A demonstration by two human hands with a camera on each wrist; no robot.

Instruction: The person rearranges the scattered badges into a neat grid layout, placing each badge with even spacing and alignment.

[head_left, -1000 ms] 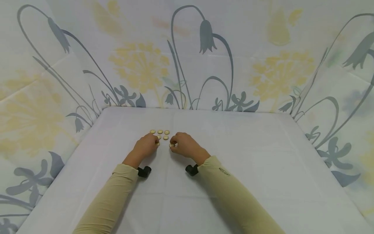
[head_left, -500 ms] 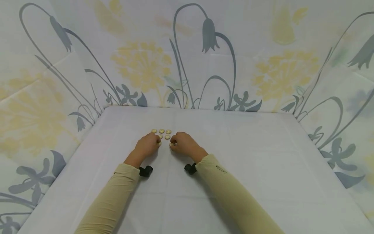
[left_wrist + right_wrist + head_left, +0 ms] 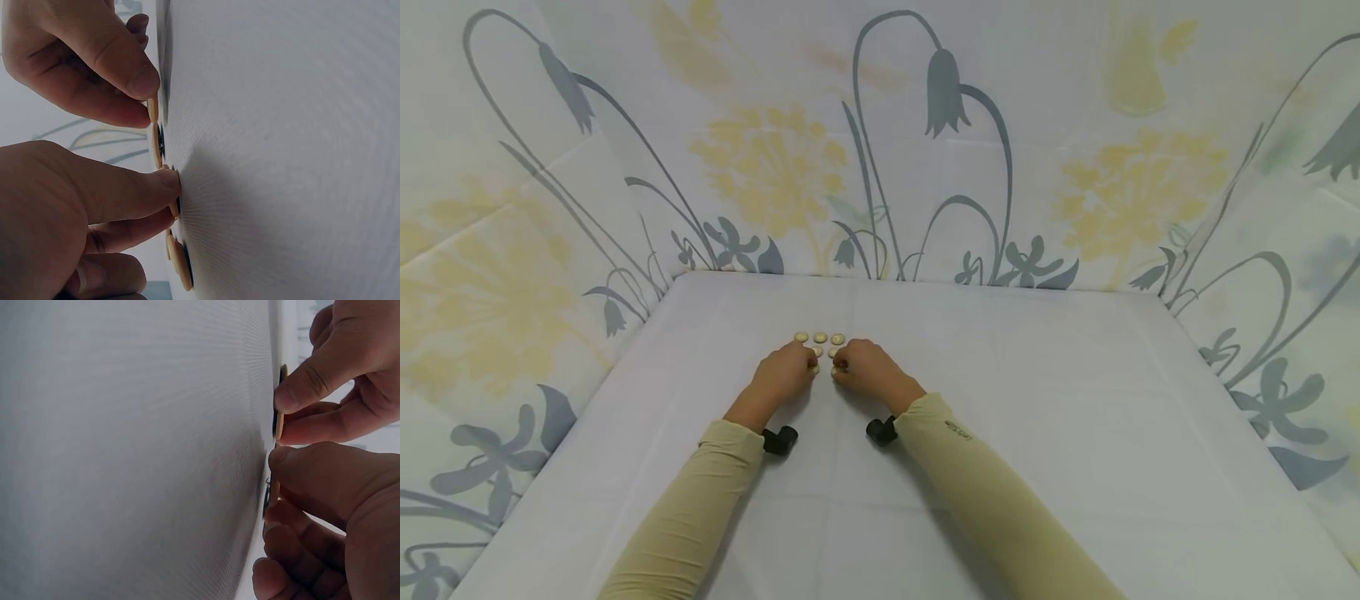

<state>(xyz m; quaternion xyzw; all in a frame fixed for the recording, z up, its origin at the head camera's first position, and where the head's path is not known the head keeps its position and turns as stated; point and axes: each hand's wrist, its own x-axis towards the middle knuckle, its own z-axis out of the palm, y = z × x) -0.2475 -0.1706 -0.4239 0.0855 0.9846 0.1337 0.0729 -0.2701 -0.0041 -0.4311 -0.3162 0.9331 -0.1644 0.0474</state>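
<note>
Several small, round, pale wooden discs lie close together on the white cloth. In the head view, my left hand (image 3: pixel 781 372) is at the left of the group, its thumb and finger pinching a front wooden disc (image 3: pixel 175 209) low at the cloth. My right hand (image 3: pixel 872 371) comes in from the right and pinches another wooden disc (image 3: pixel 152 109) at its edge, also close over the cloth. Both hands' fingertips are only a short gap apart. A third wooden disc (image 3: pixel 157 145) shows between the hands in the left wrist view. The fingers partly cover both held discs.
Behind the hands is a back row of three discs, with its middle disc (image 3: pixel 820 337) between two others. Another loose disc (image 3: pixel 181 266) lies beside my left hand. A floral-printed cloth (image 3: pixel 895 167) hangs behind and at both sides of the white-covered table (image 3: pixel 1037 400).
My right hand has moved left with its disc, narrowing the gap to my left hand and covering part of a second-row disc. My left hand stays at its disc. The head view has shifted slightly.
</note>
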